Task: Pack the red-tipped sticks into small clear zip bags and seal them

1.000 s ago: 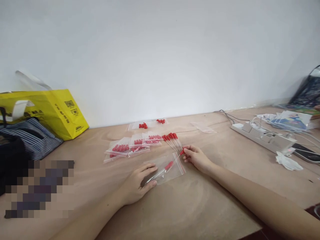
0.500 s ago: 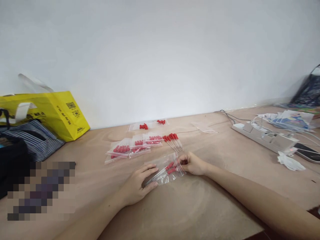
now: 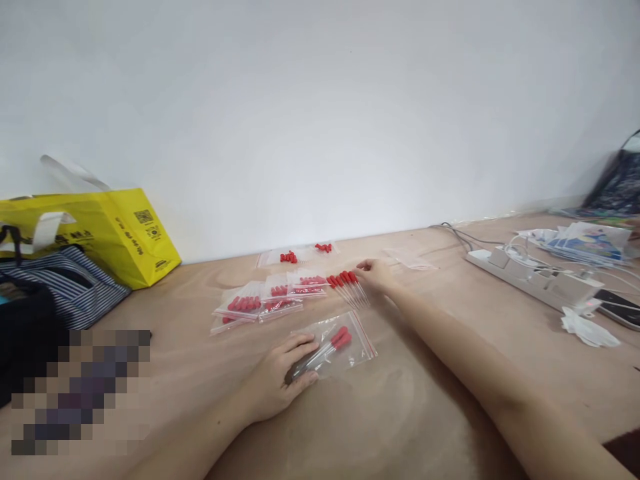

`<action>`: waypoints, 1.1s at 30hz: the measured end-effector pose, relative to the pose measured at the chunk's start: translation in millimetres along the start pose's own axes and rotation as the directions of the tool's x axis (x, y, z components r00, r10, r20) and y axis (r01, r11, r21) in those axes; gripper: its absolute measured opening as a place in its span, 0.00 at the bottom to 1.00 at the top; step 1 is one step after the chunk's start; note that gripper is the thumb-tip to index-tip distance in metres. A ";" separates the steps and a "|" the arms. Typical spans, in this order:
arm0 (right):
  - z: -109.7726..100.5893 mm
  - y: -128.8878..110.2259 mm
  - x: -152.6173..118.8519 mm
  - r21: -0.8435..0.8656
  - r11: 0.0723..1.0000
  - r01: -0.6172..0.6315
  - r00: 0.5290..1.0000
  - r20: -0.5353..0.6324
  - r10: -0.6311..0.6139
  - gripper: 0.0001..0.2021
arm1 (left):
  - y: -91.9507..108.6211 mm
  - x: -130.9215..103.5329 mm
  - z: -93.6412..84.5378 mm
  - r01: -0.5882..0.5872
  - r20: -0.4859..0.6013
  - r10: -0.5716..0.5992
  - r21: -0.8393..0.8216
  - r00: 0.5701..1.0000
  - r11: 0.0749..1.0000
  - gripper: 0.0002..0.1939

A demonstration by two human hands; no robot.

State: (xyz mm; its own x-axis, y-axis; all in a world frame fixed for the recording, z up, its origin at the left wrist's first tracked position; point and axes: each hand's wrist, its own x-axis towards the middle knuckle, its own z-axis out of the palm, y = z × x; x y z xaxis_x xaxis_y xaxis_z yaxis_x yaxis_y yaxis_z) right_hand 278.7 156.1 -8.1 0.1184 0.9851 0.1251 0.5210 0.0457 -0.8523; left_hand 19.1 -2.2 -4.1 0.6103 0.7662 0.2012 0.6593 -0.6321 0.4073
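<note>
My left hand rests on the table with its thumb and fingers closed round the lower end of a clear zip-lock bag. Inside the bag lie droppers with red rubber bulbs and clear stems; part of the stems is under my hand. Farther back, my right hand is at the right end of a row of loose droppers. Its fingers are bent together at the rightmost red bulb, the thumb mostly hidden. Filled zip-lock bags of droppers overlap left of that row.
By the wall lie more bags with red bulbs and a flat clear bag. A white power strip, phone, crumpled tissue and printed packets are at right. A yellow bag and striped bag stand left.
My right hand has left the zip-lock bag's open end and moved back to the loose droppers. My left hand stays on the bag, which now lies flatter.
</note>
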 end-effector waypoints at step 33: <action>-14.2 12.3 -115.7 0.686 0.689 -0.235 0.953 0.303 0.023 0.15 | 0.8 1.3 -1.2 -0.007 -0.004 0.007 0.020 1.000 1.000 0.19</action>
State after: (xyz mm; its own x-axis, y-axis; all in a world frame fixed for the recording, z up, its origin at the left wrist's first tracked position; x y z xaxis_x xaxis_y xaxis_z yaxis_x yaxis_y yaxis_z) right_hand 283.5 40.3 -25.8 -0.1315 0.9898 -0.0545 -0.2487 -0.0862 -0.9647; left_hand 19.9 -1.5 -2.5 0.6135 0.7620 0.2074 0.6633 -0.6397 0.3882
